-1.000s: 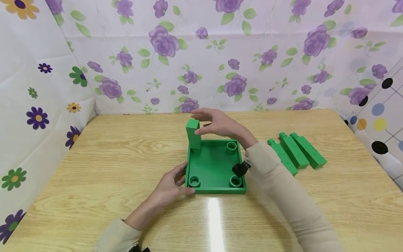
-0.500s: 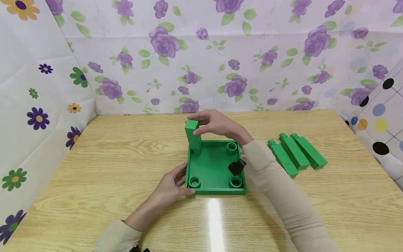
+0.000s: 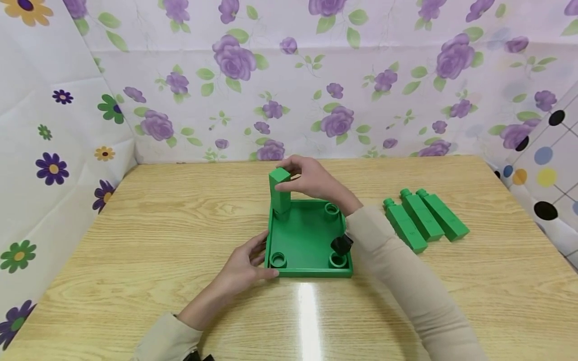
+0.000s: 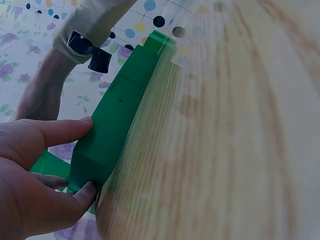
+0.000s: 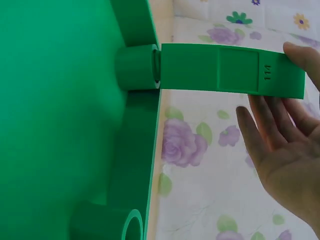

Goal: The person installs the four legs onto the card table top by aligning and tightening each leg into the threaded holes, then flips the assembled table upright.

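A green square tabletop with raised edges [image 3: 303, 235] lies underside up, a round socket in each corner. Around its near left side my left hand [image 3: 241, 268] grips the edge, thumb at the front corner; the left wrist view shows fingers and thumb on its green wall [image 4: 112, 110]. At the far left socket stands a green table leg [image 3: 280, 196], upright, its threaded end down at the socket. My right hand [image 3: 311, 178] pinches this leg near the top between thumb and fingers. The right wrist view shows the leg [image 5: 215, 67] lined up with its socket [image 5: 136, 67], a narrow threaded part visible between.
Several loose green legs [image 3: 422, 218] lie side by side on the wooden table [image 3: 180, 220], to the right of my right forearm. A flowered cloth [image 3: 289, 100] hangs behind the table, with patterned sheets at both sides.
The leg has turned about its upright axis, so a corner edge now faces forward. My right fingers have shifted slightly with it; the left hand stays on the tabletop.
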